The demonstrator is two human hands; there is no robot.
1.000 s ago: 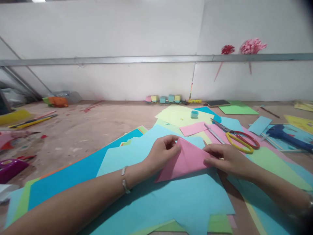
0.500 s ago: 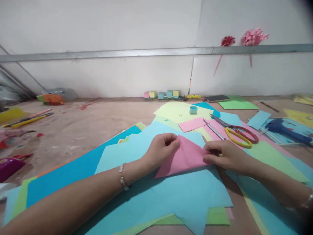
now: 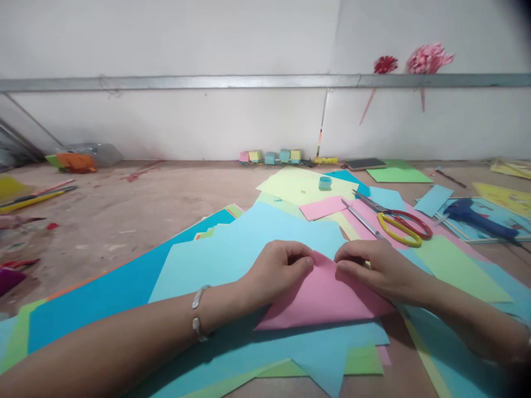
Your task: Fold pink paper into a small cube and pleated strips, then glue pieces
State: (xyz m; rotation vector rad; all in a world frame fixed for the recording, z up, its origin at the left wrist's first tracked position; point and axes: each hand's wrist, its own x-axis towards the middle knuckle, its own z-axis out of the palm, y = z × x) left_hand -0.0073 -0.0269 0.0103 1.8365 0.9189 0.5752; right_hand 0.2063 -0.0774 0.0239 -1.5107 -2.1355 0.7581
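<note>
A folded sheet of pink paper [image 3: 319, 301], roughly triangular, is held between my hands above a stack of light blue paper [image 3: 244, 237]. My left hand [image 3: 277, 271] pinches its upper edge near the top corner, thumb and fingers pressed together. Just to the right, my right hand [image 3: 377, 271] grips the same edge between thumb and fingers. The right part of the pink paper passes behind and beneath my right hand. A silver bracelet [image 3: 197, 309] sits on my left wrist.
Scissors [image 3: 398, 226] with red and yellow handles and a silver pen-like tool [image 3: 363, 218] lie beyond my right hand. A blue glue gun [image 3: 483, 217] rests at the right. Small paper blocks [image 3: 271, 158] line the wall. Yellow and black pencil-like tools [image 3: 37, 199] lie far left.
The pink paper has come nearer and lower. My right hand has shifted from its right corner up along the upper edge, closer to my left hand. The view has shifted slightly.
</note>
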